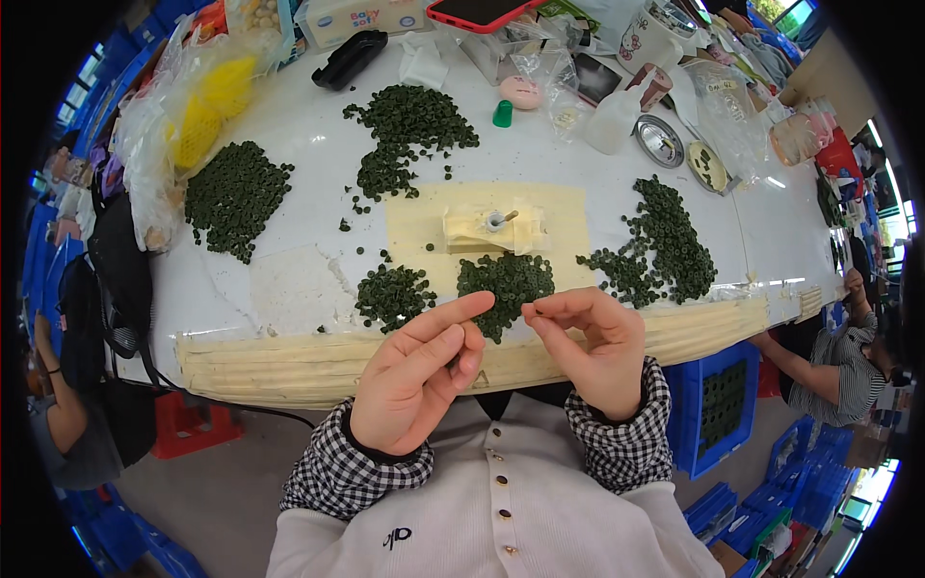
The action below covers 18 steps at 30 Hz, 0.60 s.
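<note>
My left hand (416,374) hovers over the near table edge with its index and middle fingers stretched toward the right; nothing shows in it. My right hand (590,339) is beside it, thumb and forefinger pinched together at about chest height; whether a small ring sits between them I cannot tell. Just beyond the fingertips lie two heaps of small dark green rings (505,280), (393,294). A small cream fixture with an upright pin (495,228) stands on a yellow mat (568,217) behind them.
More green ring heaps lie at left (234,196), back centre (409,125) and right (660,241). Plastic bags, a black case (349,58), a phone, bottles and metal dishes crowd the far edge. Another person (833,352) sits at right; blue crates (723,405) stand below.
</note>
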### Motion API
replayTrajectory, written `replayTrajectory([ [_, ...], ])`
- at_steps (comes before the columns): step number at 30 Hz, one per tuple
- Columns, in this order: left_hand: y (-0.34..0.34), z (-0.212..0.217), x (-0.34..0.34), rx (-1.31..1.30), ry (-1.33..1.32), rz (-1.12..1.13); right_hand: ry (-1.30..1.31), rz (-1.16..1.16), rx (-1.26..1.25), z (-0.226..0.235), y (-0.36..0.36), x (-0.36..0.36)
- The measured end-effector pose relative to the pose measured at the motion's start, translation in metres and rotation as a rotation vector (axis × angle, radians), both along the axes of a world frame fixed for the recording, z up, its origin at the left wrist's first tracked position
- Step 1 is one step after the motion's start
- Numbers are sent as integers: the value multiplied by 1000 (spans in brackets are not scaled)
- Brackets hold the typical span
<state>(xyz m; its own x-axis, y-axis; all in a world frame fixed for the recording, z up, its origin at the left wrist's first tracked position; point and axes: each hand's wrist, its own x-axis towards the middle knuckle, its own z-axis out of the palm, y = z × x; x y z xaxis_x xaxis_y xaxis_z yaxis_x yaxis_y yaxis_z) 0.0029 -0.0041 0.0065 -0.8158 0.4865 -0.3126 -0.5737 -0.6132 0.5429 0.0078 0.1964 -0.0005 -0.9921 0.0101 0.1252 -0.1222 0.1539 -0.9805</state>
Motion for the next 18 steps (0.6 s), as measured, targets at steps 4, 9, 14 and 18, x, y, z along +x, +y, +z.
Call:
replayTrajectory([
  [4,-5,-9,2,84,-29,-22,-5,36,-27,1,-1,0],
  [9,-6,-12,2,30,-32,-19,-18,63,-42,3,-3,0],
  [14,-5,-12,2,-19,-22,4,-30,60,-74,5,-6,1],
  [18,-6,-16,1,-16,-10,4,-17,104,-64,6,-3,1],
])
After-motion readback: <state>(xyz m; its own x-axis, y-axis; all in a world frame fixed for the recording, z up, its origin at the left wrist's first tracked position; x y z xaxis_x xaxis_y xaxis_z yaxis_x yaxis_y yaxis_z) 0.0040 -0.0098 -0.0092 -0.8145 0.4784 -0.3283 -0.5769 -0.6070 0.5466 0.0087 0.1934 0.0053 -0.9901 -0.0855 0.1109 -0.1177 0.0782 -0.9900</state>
